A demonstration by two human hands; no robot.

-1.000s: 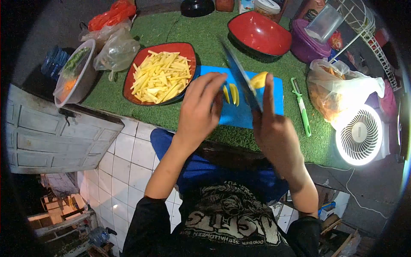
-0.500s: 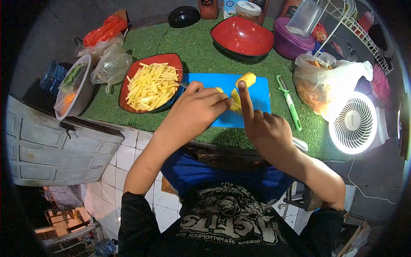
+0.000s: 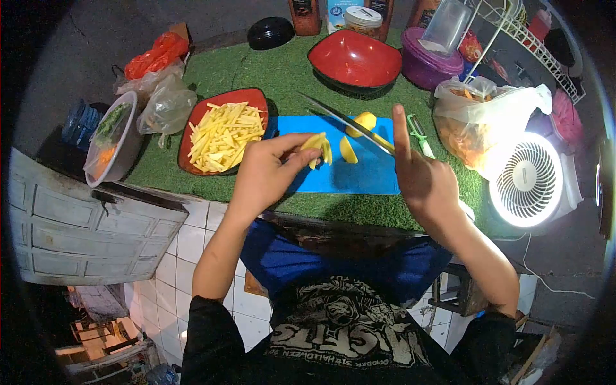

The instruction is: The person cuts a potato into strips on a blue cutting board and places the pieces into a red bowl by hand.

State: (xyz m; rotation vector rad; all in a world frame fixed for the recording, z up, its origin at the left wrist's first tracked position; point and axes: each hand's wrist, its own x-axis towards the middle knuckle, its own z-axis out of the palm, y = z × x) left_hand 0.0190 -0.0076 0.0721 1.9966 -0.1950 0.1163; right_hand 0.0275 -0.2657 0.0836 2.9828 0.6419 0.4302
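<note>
Between the thumb and fingers of my left hand are several cut potato slices, held above the left part of the blue cutting board. My right hand is closed on a knife, its index finger stretched out and its blade pointing up and left over the board. A flat potato piece lies on the board between my hands. Partly behind the blade is a larger peeled potato piece. Left of the board, a red square plate holds a heap of potato sticks.
A red bowl stands behind the board. To the right are a green peeler, a plastic bag, a purple container and a lit fan. A white tub and a clear bag sit at the left.
My right hand has moved right with the knife, whose blade now shows raised. My left hand has shifted slightly left and turned, lifting the slices off the board. The view has shifted slightly.
</note>
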